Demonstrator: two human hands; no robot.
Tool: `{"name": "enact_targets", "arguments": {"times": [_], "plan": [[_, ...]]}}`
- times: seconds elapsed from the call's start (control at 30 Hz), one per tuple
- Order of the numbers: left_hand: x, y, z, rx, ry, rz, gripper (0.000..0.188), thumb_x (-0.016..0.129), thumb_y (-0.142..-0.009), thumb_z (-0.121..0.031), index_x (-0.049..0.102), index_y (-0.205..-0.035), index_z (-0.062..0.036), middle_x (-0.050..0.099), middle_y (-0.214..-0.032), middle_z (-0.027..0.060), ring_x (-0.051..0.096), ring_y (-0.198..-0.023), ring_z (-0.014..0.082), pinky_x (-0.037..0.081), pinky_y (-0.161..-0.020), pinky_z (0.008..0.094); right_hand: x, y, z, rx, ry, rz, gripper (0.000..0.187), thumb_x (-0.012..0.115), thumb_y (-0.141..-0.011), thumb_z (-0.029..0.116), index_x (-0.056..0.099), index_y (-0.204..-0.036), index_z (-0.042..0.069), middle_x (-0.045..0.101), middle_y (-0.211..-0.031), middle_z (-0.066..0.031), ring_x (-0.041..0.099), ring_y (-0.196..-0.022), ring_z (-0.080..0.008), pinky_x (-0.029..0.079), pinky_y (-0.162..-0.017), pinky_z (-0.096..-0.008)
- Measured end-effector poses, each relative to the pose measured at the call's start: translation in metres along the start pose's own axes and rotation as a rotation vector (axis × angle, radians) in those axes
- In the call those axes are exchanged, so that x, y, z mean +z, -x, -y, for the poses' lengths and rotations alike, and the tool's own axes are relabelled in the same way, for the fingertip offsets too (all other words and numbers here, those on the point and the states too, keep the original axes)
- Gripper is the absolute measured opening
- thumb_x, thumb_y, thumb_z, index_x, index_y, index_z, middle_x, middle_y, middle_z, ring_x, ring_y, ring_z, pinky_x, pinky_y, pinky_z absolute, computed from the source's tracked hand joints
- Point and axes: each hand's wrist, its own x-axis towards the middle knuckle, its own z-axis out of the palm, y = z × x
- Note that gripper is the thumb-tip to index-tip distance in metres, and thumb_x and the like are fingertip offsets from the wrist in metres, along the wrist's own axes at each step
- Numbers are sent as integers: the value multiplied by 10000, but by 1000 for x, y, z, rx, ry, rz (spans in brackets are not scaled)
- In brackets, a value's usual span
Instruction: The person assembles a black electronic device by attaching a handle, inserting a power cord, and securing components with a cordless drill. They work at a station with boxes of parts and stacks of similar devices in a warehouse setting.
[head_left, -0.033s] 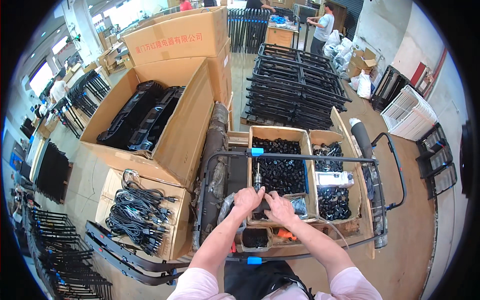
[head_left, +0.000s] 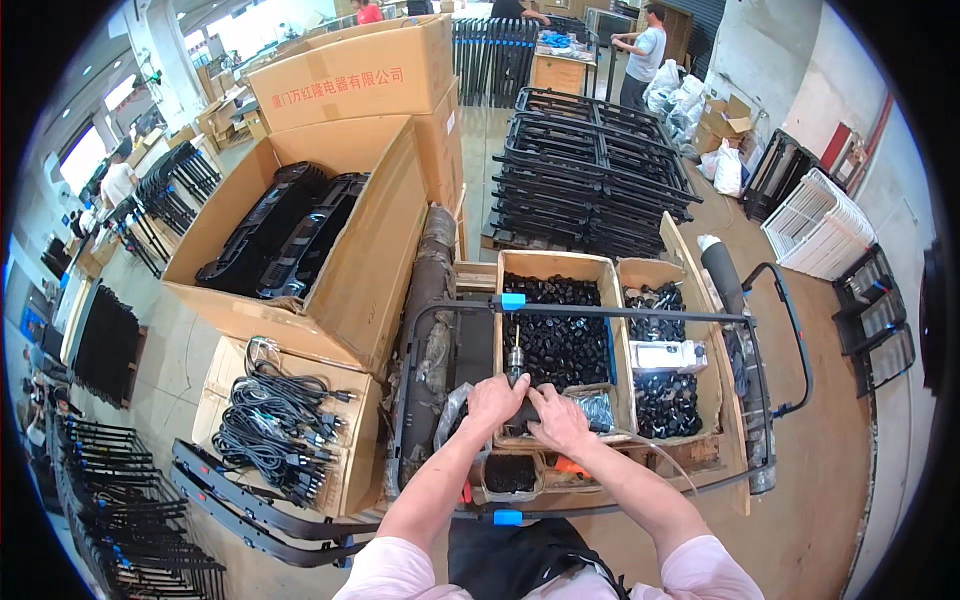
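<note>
A power driver (head_left: 516, 362) with a metal chuck and a long thin bit points away from me, over the bin of black plastic parts (head_left: 570, 345). My left hand (head_left: 494, 402) is closed round its body from the left. My right hand (head_left: 560, 416) grips it from the right, its thumb close to the left one; the rear of the tool is mostly hidden by my hands. Around my arms lies a black tubular frame (head_left: 650, 315) with a blue clip (head_left: 513, 301) on its far bar and another blue clip (head_left: 508, 518) on the near bar. The bit's tip comes close to the far bar.
A small tub of dark screws (head_left: 510, 474) sits near me. On the right is a carton of black knobs (head_left: 668, 408) with a white box (head_left: 668, 356). Left stand coiled power cords (head_left: 275, 430) and a big carton (head_left: 365, 290). Stacked black frames (head_left: 590, 190) lie ahead.
</note>
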Motion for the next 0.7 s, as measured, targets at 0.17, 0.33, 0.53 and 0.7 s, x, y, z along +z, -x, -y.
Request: {"name": "enact_targets", "arguments": {"times": [0.17,0.33,0.53,0.7], "plan": [[21,86,-6,-103,777,-59,713,689,-972,-643,693,-1158,46,751,-1056,192,710,-1006,280,554,-884,414,-21,82,39,-96,11,-155,708,799,-802,153,529,-1443,16,585,-1286,-201,697,-1079,-385,576,-924,-487],[48,199,-10,-11,921,-181,490,730,-1007,-491,696,-1051,-5,701,-921,80,633,-855,178,537,-797,372,-9,183,69,-129,-30,-207,754,813,-795,152,499,-1465,8,581,-1293,-211,661,-1150,-394,553,-958,-479],[82,345,25,-20,748,-260,429,737,-1010,-434,655,-995,-13,678,-838,86,606,-786,176,526,-745,380,54,300,102,-171,-165,-109,834,843,-760,163,469,-1485,-7,586,-1257,-233,652,-1124,-407,549,-944,-495],[124,416,74,-226,791,-227,423,724,-1023,-435,659,-980,-20,688,-844,64,625,-799,157,529,-750,370,104,354,125,-175,-184,76,839,859,-766,244,477,-1478,19,619,-1159,-204,693,-1042,-401,576,-895,-506]]}}
